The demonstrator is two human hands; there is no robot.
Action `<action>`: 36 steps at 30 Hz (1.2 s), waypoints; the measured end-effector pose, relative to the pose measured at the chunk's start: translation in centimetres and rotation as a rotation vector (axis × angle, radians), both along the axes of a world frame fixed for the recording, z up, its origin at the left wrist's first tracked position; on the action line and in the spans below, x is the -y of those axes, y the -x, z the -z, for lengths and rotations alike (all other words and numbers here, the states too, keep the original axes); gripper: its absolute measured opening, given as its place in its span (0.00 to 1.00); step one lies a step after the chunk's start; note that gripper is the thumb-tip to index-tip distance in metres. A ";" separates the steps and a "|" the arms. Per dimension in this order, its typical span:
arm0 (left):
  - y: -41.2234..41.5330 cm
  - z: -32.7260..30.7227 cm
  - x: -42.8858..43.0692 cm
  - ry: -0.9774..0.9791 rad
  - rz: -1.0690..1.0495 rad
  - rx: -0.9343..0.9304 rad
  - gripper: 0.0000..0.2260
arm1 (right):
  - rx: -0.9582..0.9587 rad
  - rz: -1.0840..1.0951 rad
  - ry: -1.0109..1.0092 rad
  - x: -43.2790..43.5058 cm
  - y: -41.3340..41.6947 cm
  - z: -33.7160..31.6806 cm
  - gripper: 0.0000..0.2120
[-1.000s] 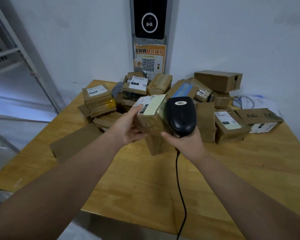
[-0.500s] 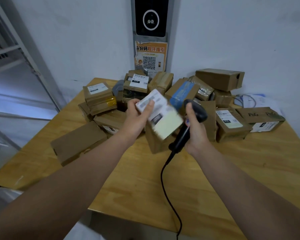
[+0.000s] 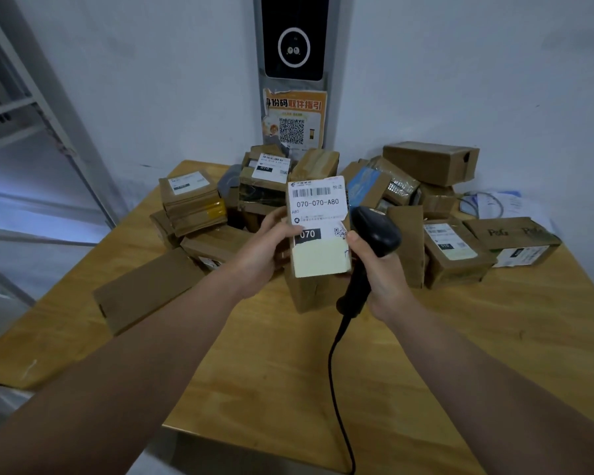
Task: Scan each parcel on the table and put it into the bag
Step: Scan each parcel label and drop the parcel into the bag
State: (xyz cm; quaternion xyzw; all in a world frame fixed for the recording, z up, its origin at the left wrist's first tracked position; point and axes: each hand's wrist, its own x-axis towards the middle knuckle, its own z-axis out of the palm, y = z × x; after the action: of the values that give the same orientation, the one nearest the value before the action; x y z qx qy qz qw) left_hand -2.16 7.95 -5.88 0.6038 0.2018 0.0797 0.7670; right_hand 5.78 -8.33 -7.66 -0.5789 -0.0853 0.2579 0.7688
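Observation:
My left hand (image 3: 266, 248) grips a small cardboard parcel (image 3: 318, 231) above the table, its white label with barcode and "070-070-A80" turned up toward me. My right hand (image 3: 381, 272) holds a black corded barcode scanner (image 3: 374, 234) by its handle, just right of the parcel, its thumb touching the parcel's right edge. The scanner head sits beside the label, and its black cable (image 3: 336, 371) hangs down over the table's front edge. No bag is in view.
Several brown cardboard parcels (image 3: 436, 162) are piled across the back of the wooden table (image 3: 460, 354), and a flat one (image 3: 144, 289) lies at the left. Papers and a cable (image 3: 494, 204) lie far right. A metal shelf frame (image 3: 31, 108) stands at left.
The parcel has been turned so its label faces me squarely. The scanner has swung off the parcel's front to its right side, head tilted away.

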 end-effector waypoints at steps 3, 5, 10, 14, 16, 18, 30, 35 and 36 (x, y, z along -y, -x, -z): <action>0.3 0.6 -0.8 -0.051 0.095 -0.032 0.27 | -0.055 -0.076 0.011 0.4 -0.5 -0.2 0.13; 0.1 1.0 -1.4 -0.129 0.055 -0.085 0.30 | -0.118 -0.122 0.092 0.4 -1.1 -0.7 0.16; -0.3 2.1 -2.8 -0.268 -0.111 -0.148 0.39 | -0.040 -0.083 0.397 0.3 -2.3 -2.1 0.14; -0.5 3.0 -3.6 -0.298 -0.180 -0.153 0.41 | 0.105 -0.113 0.322 0.6 -1.4 -3.3 0.04; -0.6 3.3 -3.6 -0.317 -0.185 -0.155 0.42 | 0.192 -0.173 0.305 0.9 -0.7 -3.9 0.06; -0.7 3.6 -3.6 -0.338 -0.200 -0.157 0.42 | 0.233 -0.189 0.295 1.0 -0.1 -4.3 0.08; -1.2 3.7 -2.4 -0.378 -0.237 -0.131 0.41 | 0.267 -0.200 0.355 1.7 1.5 -4.1 0.06; -1.0 3.9 -2.4 -0.379 -0.237 -0.133 0.41 | 0.296 -0.187 0.302 1.6 2.0 -3.7 0.10; -0.9 3.9 -2.4 -0.381 -0.240 -0.137 0.41 | 0.278 -0.195 0.287 1.6 2.1 -3.7 0.11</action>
State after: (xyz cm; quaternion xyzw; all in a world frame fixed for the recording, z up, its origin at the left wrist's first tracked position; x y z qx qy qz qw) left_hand -1.22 10.35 -9.78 0.7134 0.3051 0.1658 0.6087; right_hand 3.70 -9.91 -3.95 -0.7013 -0.2086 0.2581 0.6309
